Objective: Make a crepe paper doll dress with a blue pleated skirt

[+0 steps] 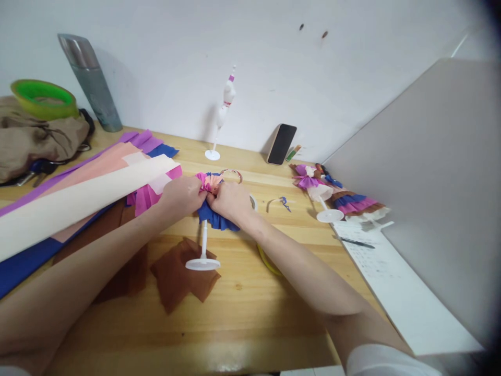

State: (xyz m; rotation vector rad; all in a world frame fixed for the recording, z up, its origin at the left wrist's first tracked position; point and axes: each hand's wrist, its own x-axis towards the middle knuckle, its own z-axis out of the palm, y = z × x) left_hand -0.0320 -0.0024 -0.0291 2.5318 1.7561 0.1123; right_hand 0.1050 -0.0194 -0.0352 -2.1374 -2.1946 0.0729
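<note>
Between my hands is a small ruffled crepe paper dress (221,220) in blue, pink and peach, around a small mannequin on a white stand (203,265). My left hand (183,196) is closed, pinching the pink ruffle at its left side. My right hand (234,198) is closed over the paper from the right, its thumb close to my left fingers. The mannequin's upper part is hidden by my hands and the paper. The stand is tilted, its round base over a brown crepe paper piece (176,271) on the table.
Crepe paper strips (90,193) lie on the left, beside a bag (47,138), a green tape roll (45,99) and a bottle (94,86). A bare white mannequin (228,96) and a phone (282,144) stand behind. On the right are a dressed mannequin (307,176), paper (407,292) and a pen (357,242).
</note>
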